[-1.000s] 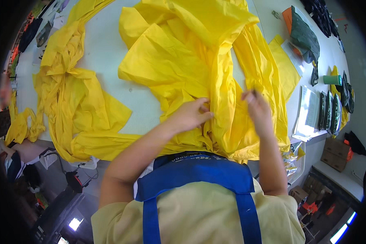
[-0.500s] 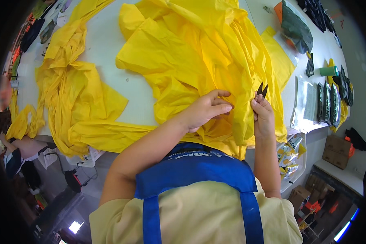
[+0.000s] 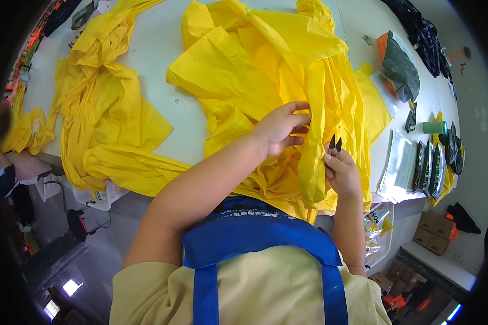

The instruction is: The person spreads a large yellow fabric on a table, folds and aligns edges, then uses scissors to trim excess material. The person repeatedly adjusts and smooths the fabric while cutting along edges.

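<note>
A large yellow garment (image 3: 228, 70) of thin, crumpled cloth spreads over the table before me. My left hand (image 3: 282, 129) rests against a long raised fold of it, fingers curled but apart, the tips meeting the fold's left edge; no firm grip on the cloth shows. On the other side of that fold, my right hand (image 3: 344, 172) is closed around small thread snips (image 3: 335, 143). Their two dark pointed blades stick up past my fingers, slightly parted, in front of the yellow cloth. The snips' handle is hidden in my palm.
More bunched yellow cloth (image 3: 103, 103) lies at the left and hangs over the white table's (image 3: 176, 127) front edge. At the right are a dark green bag (image 3: 401, 76), a green thread spool (image 3: 435, 127), papers (image 3: 398, 165) and several dark packets (image 3: 427, 168). A bin of packages (image 3: 378, 227) sits below.
My left hand has moved up along the fold, its fingers now against the edge. The right hand with the snips has shifted down and left. The whole view has turned slightly.
</note>
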{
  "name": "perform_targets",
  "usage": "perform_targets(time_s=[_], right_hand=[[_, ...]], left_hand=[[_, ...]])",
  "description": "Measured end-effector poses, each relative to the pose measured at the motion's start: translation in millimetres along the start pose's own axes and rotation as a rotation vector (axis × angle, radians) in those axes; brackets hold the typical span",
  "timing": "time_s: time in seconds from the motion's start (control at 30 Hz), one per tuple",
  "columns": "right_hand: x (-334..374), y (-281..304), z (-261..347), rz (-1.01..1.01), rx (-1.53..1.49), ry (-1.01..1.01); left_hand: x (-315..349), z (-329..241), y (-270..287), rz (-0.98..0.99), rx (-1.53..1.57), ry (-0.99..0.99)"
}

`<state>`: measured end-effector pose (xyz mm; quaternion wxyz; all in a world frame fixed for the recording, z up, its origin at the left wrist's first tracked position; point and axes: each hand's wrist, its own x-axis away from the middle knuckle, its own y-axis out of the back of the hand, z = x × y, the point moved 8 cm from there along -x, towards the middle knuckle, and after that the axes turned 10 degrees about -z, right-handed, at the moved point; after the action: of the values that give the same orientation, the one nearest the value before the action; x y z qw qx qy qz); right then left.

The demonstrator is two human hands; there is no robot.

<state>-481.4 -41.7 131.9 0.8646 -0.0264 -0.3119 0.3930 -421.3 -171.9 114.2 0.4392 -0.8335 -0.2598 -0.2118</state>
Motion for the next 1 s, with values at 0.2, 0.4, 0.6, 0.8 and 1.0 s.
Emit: perform_targets(time_s=[0.2,0.4,0.6,0.8,1.0], right_hand=[[-2,3,-8,-0.004,0.008,-0.058],[-11,42,-3,-0.17,0.036,0.007],[-18,-3,93,-0.215,0.593,0.595],[-47,-129,115,0.518,0.917,0.65],[-54,-101,93,0.45,0.779,0.245]], left_hand=[[-17,-3,-4,0.096,-0.043,0.038],[-2,-26,19,0.012,-0.192,-0.123],[31,-50,22,0.092,-0.295,-0.332],[64,-81,11,-0.15,-0.815,-0.844],[70,-57,27,-0.292,-0.428,-0.692]])
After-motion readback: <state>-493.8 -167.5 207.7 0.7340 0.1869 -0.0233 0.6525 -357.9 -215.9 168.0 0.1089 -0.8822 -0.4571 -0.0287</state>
